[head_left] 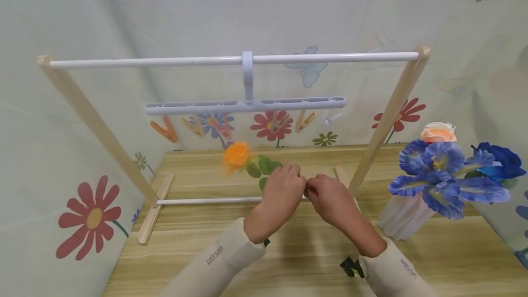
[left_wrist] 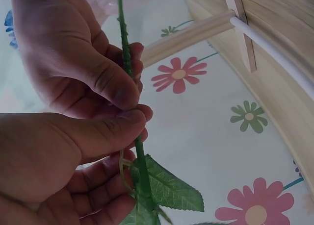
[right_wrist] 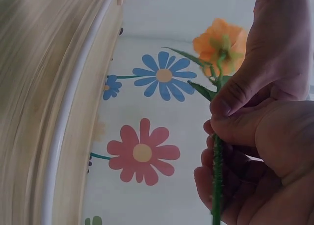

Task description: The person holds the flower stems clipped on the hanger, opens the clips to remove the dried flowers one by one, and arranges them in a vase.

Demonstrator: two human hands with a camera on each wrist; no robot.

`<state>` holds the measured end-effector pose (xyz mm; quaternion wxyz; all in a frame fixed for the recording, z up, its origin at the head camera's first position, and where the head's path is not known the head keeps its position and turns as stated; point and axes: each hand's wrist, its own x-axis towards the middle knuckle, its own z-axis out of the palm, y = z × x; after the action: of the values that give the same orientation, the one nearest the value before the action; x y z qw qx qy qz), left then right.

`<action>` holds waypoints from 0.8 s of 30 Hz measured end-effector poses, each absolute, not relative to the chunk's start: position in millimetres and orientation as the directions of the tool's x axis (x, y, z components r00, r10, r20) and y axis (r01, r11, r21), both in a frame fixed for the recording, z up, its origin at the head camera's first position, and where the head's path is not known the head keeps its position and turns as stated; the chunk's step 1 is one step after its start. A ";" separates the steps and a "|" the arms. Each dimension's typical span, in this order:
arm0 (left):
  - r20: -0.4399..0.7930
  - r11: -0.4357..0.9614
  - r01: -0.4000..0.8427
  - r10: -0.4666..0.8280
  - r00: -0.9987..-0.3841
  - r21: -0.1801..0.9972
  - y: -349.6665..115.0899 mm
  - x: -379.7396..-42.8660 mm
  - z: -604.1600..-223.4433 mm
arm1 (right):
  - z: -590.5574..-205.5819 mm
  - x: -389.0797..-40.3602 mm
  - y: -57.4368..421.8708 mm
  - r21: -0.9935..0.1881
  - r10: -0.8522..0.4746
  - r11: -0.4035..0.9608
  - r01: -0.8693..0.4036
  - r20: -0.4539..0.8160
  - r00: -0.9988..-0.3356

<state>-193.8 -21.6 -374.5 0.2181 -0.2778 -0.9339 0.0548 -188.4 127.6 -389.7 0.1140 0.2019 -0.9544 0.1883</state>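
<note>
Both hands pinch the green stem [left_wrist: 127, 53] of an artificial orange flower [head_left: 236, 155], side by side with thumbs almost touching. My left hand [head_left: 284, 189] grips the stem on the side nearer the bloom, beside the green leaves [head_left: 262, 165]. My right hand [head_left: 331, 200] holds it farther down. Seen from the right wrist, the bloom [right_wrist: 221, 44] points up past my left hand [right_wrist: 279, 48], and the bare stem [right_wrist: 217, 181] runs down across the curled fingers of my right hand [right_wrist: 289, 141]. In the head view the hands hide most of the stem.
Behind the hands stands a wooden rack with a white top bar [head_left: 165, 62]. A pale hanger [head_left: 198, 107] with several coloured clips [head_left: 166, 129] hangs from it. At right is a white vase [head_left: 404, 217] holding blue flowers [head_left: 443, 173]. A dark object [head_left: 350, 267] lies by the right sleeve.
</note>
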 end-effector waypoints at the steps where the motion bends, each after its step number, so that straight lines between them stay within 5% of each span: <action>1: 0.384 0.839 0.498 0.543 -0.747 -0.218 -21.8 -193.7 -374.6 | -390.1 -188.4 127.9 -0.321 -0.343 0.844 -0.430 0.294 -0.892; 9: 0.456 0.823 0.555 0.544 -0.704 -0.124 -22.4 -192.9 -378.7 | -396.5 -186.4 131.4 -0.352 -0.301 0.842 -0.407 0.319 -0.899; 18: 0.680 0.608 0.780 0.509 -0.528 0.151 -27.0 -190.3 -381.3 | -407.5 -186.9 141.7 -0.356 -0.267 0.804 -0.476 0.500 -0.824; 24: 0.631 0.573 0.777 0.509 -0.586 0.260 -27.9 -188.5 -380.0 | -409.8 -186.3 149.0 -0.403 -0.222 0.761 -0.509 0.575 -0.787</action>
<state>-188.5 -27.9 -380.0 0.2529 -0.3783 -0.8499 -0.2658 -186.3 149.0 -409.8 0.2559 0.2023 -0.9027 0.2807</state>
